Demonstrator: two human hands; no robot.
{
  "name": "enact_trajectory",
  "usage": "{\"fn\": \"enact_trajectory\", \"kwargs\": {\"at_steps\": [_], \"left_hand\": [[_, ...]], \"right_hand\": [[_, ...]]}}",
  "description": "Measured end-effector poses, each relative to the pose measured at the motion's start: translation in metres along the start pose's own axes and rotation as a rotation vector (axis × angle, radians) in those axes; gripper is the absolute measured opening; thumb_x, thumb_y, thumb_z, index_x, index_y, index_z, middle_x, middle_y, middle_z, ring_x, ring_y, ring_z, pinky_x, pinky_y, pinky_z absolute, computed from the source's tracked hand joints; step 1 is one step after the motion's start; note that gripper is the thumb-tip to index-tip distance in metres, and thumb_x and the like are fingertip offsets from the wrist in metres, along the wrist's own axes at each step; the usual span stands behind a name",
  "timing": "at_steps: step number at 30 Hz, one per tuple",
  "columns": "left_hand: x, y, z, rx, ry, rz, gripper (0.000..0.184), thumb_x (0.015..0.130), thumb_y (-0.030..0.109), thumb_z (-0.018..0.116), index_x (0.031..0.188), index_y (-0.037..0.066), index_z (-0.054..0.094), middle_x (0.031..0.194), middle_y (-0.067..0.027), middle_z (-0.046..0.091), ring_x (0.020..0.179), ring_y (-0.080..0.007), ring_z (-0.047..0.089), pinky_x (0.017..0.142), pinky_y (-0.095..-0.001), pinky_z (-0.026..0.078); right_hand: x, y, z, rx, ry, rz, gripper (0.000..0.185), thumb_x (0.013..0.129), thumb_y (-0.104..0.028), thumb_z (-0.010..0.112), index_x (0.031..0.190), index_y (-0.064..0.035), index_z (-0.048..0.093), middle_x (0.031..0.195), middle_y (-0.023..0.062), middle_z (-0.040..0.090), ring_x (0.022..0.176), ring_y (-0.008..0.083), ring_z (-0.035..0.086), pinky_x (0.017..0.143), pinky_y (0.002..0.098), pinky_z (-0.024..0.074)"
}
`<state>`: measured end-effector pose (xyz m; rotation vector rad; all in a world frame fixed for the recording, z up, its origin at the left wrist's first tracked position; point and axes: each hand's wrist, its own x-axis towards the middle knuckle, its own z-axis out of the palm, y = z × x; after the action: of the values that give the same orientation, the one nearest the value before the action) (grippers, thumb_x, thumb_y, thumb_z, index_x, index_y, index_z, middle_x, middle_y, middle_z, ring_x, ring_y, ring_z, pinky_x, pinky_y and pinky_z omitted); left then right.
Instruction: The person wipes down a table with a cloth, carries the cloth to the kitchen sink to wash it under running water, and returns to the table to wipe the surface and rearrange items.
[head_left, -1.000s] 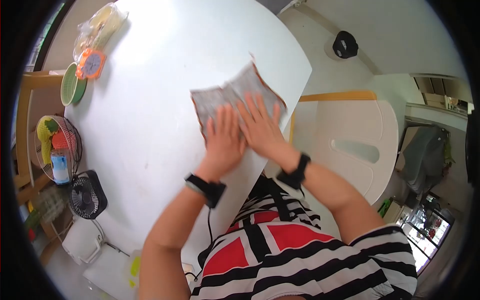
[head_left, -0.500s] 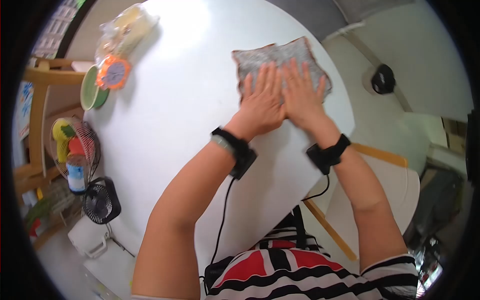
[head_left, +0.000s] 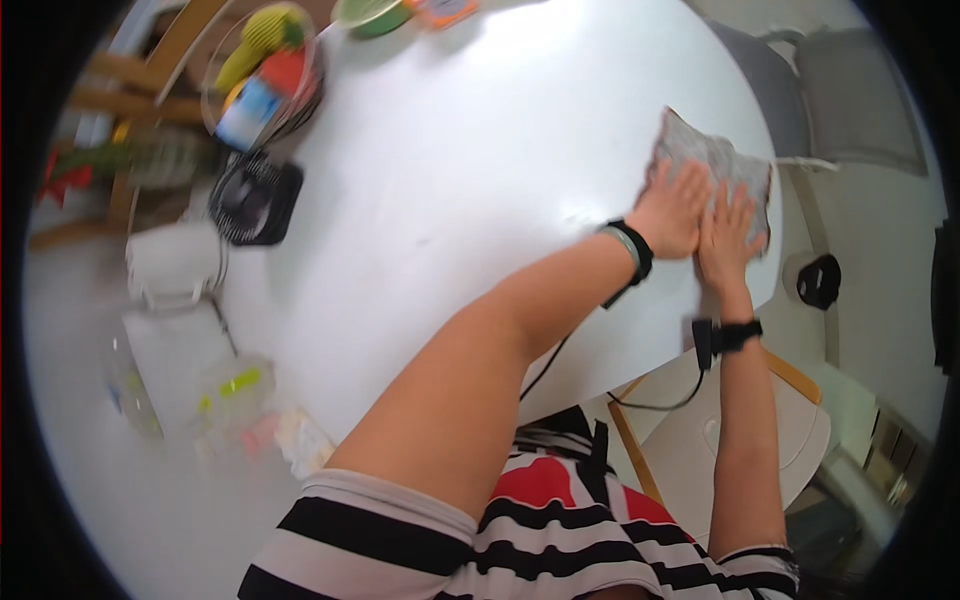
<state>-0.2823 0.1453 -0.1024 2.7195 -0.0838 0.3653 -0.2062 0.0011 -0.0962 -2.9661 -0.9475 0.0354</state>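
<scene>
left grip and right grip flat on a grey cloth

well left of both, a black fan by the rim of the white desk; the left grip is open, palm down, fingers stretched over the cloth, which lies under both grips and shows beyond their fingertips. pressing it well would likely take even weight through both palms, fingers straight so nothing bunches. one corner points away past the left grip, the far edge slanting rightward from it; with the near part covered, i cannot tell the long axis. the right grip, just beside, is open too, clasping nothing.
</scene>
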Motion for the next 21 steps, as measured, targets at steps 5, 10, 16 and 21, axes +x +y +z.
{"fn": "enact_trajectory", "kwargs": {"at_steps": [5,10,16,21], "left_hand": [[-0.134,0.043,0.004,-0.048,0.002,-0.029,0.070,0.089,0.034,0.050,0.146,-0.003,0.036,0.155,-0.0234,0.028,0.147,-0.0376,0.020,0.115,-0.0618,0.010],[-0.275,0.038,-0.031,-0.097,-0.089,-0.238,0.077,0.088,0.036,0.056,0.150,-0.003,0.029,0.159,-0.0204,0.022,0.149,-0.0338,0.015,0.116,-0.0589,0.006],[-0.395,0.030,-0.095,-0.056,-0.147,-0.662,0.074,0.089,0.033,0.056,0.149,-0.002,0.030,0.158,-0.0181,0.025,0.149,-0.0308,0.017,0.116,-0.0558,0.010],[-0.386,-0.003,-0.115,0.091,-0.209,-0.688,0.075,0.090,0.037,0.053,0.150,-0.002,0.030,0.159,-0.0164,0.023,0.149,-0.0305,0.015,0.117,-0.0546,0.010]], "right_hand": [[-0.130,-0.035,0.028,0.006,-0.080,-0.089,0.062,0.103,-0.039,0.032,0.157,-0.0128,0.015,0.164,0.0152,0.002,0.150,0.0381,-0.001,0.107,0.0732,0.0013],[-0.199,-0.129,0.047,0.008,-0.195,-0.349,0.066,0.100,-0.036,0.037,0.155,-0.0068,0.017,0.162,0.0206,0.002,0.149,0.0425,-0.002,0.107,0.0729,-0.0013],[-0.229,-0.252,0.053,0.210,-0.328,-0.662,0.066,0.098,-0.035,0.041,0.154,-0.0038,0.023,0.161,0.0238,0.006,0.148,0.0453,-0.001,0.107,0.0718,-0.0057],[-0.186,-0.284,0.052,0.257,-0.365,-0.825,0.066,0.097,-0.034,0.042,0.152,-0.0009,0.026,0.160,0.0250,0.010,0.148,0.0462,0.002,0.107,0.0706,-0.0051]]}}
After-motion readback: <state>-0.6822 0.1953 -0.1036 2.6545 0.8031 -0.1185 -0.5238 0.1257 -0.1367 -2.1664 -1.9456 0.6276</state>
